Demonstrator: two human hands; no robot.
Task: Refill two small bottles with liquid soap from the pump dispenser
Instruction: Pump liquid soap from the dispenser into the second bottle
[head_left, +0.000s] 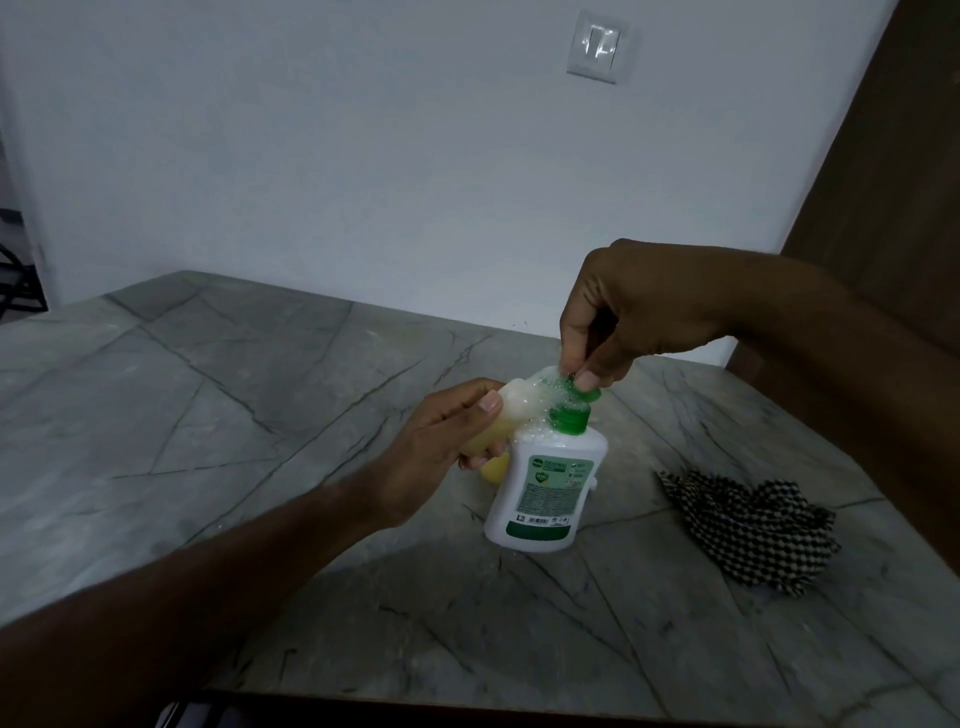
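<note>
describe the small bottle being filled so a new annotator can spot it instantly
On the grey veined stone table, find the upright white pump dispenser with green pump head and green label near the middle. Just to its left, the left hand holds a small translucent bottle of pale yellow liquid, tilted toward the pump and capped with white foam. It alone is hand-held; the black-and-white checked cloth lies at right.
</note>
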